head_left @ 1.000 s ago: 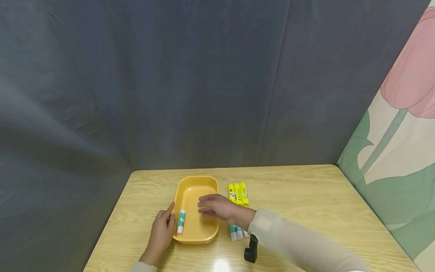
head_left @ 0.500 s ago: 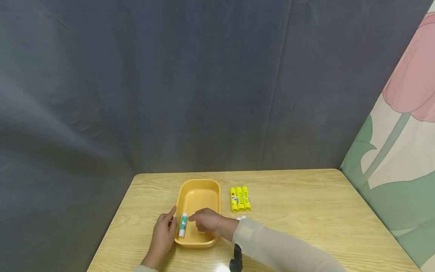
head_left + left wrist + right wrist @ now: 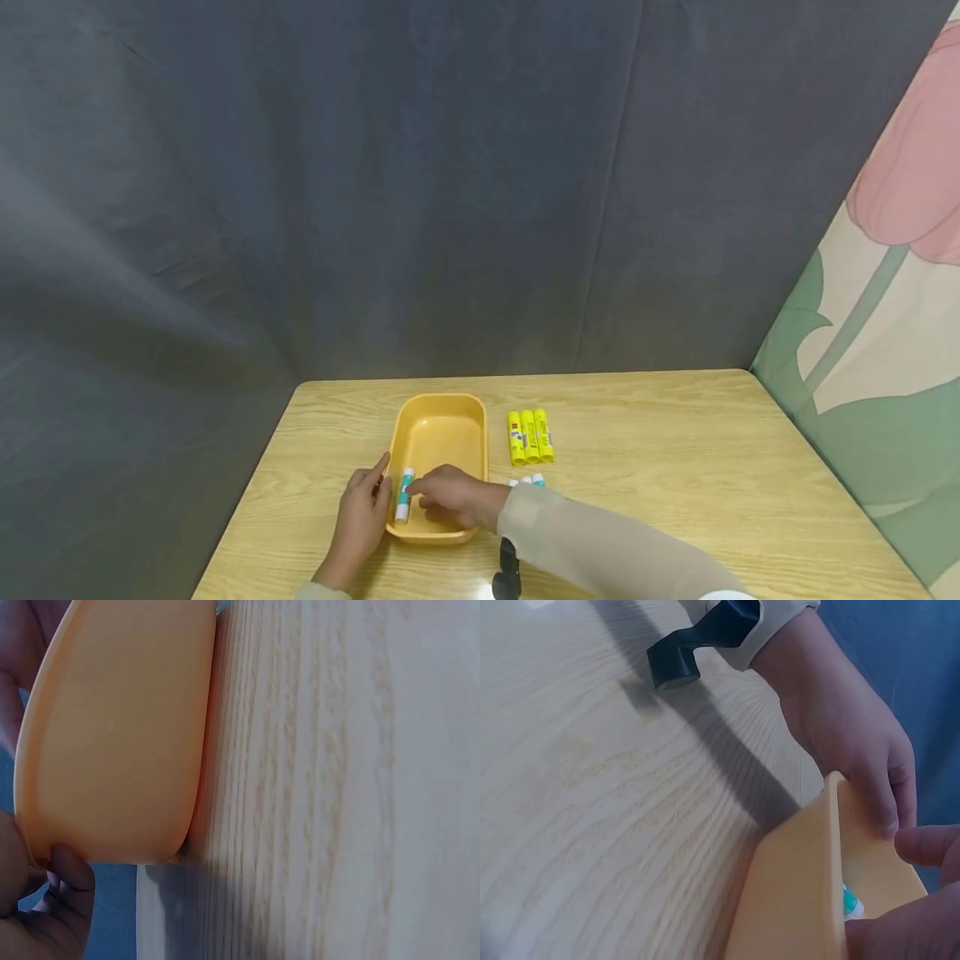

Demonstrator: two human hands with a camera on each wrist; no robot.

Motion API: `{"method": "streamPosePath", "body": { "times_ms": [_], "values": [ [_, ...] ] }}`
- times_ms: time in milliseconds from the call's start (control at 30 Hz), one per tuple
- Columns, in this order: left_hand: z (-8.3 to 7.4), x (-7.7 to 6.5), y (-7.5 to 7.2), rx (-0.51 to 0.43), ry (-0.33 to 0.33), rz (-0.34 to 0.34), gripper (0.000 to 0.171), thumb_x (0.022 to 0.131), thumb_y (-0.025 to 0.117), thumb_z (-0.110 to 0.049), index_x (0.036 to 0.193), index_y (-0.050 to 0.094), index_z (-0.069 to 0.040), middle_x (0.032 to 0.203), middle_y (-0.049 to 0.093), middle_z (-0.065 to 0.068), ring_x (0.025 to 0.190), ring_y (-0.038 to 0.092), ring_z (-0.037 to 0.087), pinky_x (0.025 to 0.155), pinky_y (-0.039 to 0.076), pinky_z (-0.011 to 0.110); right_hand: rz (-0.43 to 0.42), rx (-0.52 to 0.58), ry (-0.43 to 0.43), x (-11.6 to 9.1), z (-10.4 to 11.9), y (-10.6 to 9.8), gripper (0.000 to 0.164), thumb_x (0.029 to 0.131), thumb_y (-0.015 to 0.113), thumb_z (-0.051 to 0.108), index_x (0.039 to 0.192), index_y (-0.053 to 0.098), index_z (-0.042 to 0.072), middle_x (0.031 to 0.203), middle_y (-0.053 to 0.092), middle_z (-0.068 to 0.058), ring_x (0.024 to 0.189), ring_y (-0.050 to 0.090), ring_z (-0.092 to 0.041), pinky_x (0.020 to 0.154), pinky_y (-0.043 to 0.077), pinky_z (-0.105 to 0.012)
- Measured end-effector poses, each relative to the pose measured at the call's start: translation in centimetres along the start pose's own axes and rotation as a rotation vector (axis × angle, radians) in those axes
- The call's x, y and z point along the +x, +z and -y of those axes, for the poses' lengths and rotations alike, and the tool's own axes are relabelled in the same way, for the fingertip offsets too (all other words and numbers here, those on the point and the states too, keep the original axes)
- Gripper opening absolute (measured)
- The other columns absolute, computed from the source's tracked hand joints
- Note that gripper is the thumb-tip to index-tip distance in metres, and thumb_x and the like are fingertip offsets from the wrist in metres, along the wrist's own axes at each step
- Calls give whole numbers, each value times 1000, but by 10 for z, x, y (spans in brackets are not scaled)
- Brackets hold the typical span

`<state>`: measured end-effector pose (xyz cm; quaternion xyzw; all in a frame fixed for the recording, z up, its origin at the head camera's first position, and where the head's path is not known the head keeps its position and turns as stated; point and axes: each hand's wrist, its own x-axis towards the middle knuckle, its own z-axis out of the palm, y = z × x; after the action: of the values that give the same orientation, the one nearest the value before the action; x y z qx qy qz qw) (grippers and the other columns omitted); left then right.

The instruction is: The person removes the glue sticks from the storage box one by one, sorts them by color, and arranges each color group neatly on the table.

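A teal-and-white glue stick [image 3: 403, 497] lies lengthwise inside the yellow tray [image 3: 450, 425], along its left wall. My left hand [image 3: 360, 517] grips the tray's left rim; in the left wrist view its thumb and finger pinch the edge. Inside the tray, my right hand [image 3: 453, 496] has its index finger at the glue stick, seemingly touching it. In the right wrist view, thumb and finger of the right hand [image 3: 922, 900] stand apart, and the glue stick [image 3: 851, 903] shows only partly behind the rim.
Three yellow glue sticks [image 3: 530, 437] lie side by side right of the tray. Nearer me, white ends of more glue sticks [image 3: 527, 481] show, mostly hidden by my right sleeve [image 3: 592, 533]. A dark curtain [image 3: 465, 192] hangs behind the wooden table [image 3: 660, 450].
My right hand has moved down and left inside the tray, toward the glue stick, with its other fingers now bent. My left hand stays on the rim.
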<state>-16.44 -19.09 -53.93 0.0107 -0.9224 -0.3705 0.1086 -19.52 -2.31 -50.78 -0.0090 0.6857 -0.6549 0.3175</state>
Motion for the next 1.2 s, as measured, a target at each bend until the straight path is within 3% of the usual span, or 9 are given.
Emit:
{"method": "streamPosePath", "body": {
  "times_ms": [200,467,700,833,1200],
  "values": [
    [2,0,-1,-2,13,2,41,99,55,-8,140,52,-3,96,54,6,77,51,12,62,49,22,14,-36,6,1,0,10,30,88,65,14,108,63,-8,117,55,-12,101,53,-28,89,51,-43],
    [5,0,2,-3,2,10,41,100,54,-10,140,51,-4,95,54,5,77,51,11,64,49,22,22,-40,-24,5,-4,16,8,89,64,6,85,64,-1,85,57,-5,75,53,-16,71,50,-29],
    [5,1,2,-28,51,6,41,99,54,-6,140,50,0,94,53,5,73,49,11,61,49,21,21,19,-2,10,-8,20,13,91,61,4,101,62,-4,96,63,-9,86,62,-22,75,55,-32],
    [5,0,4,-36,66,2,41,99,55,-5,139,50,0,93,52,5,72,48,10,59,48,20,-37,11,15,10,-9,22,21,92,61,6,110,63,-5,97,66,-11,81,65,-19,69,56,-27],
    [3,1,2,-11,50,-7,41,99,55,-5,139,51,0,94,53,6,73,48,10,60,47,21,-98,1,-18,12,-9,27,8,90,59,6,92,62,-1,92,62,-10,69,59,-15,65,55,-27]
  ]
}}
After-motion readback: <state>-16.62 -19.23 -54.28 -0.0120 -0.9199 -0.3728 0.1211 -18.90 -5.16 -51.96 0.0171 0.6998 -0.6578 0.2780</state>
